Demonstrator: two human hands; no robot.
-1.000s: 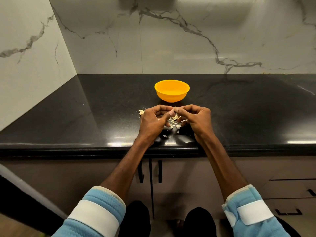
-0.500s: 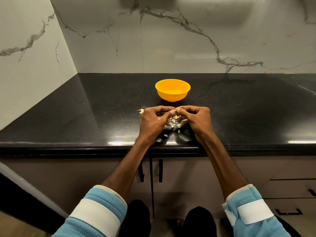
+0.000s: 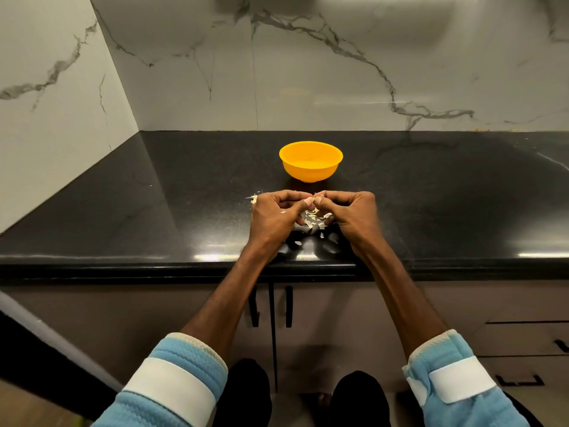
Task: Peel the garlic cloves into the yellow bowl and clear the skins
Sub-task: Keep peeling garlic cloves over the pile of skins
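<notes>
Counter (image 3: 184, 211): clove (image 3: 311, 201) pinched btwn L hand (image 3: 277, 215), R hand (image 3: 354, 214); bowl (image 3: 311, 167) beyond.

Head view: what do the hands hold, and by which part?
Left hand and right hand pinch a garlic clove between them; which part is hidden.
</notes>
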